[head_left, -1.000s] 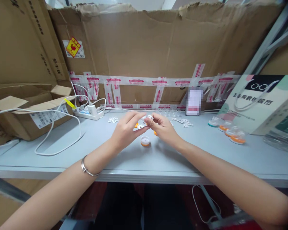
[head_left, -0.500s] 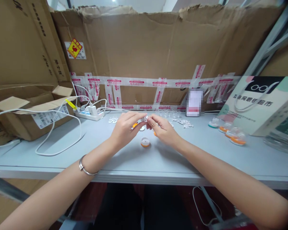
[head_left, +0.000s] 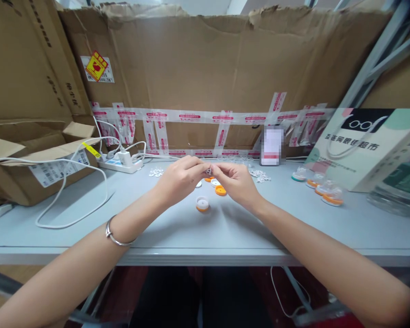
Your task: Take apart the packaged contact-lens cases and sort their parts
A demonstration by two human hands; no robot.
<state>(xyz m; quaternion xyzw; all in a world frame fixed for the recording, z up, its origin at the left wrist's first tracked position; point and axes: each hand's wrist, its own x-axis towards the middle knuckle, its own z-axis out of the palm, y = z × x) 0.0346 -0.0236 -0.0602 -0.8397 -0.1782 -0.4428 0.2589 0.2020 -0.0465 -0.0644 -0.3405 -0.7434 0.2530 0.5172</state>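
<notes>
My left hand [head_left: 183, 178] and my right hand [head_left: 235, 183] meet above the middle of the table, fingertips closed together. Between them they pinch a small white plastic piece [head_left: 208, 171], mostly covered by the fingers. Below the hands, a round white cup with an orange base [head_left: 202, 204] stands on the tabletop. Just under my right hand lie an orange disc [head_left: 220, 190] and a white ring [head_left: 215, 182]. Part of another orange piece [head_left: 209, 179] shows behind them, and a white disc [head_left: 198, 184] peeks out by my left hand.
Small white parts [head_left: 259, 176] lie in a pile right of centre, more white pieces [head_left: 156, 172] at left. Several capped assemblies [head_left: 332, 198] stand near a paper bag [head_left: 355, 150]. A phone [head_left: 272, 146] leans at the back. A power strip [head_left: 121, 165] and cable sit beside an open carton [head_left: 37, 168].
The view has shifted slightly. My hands still hold the small white piece but have turned it, and the orange disc and white ring beneath show more fully now.
</notes>
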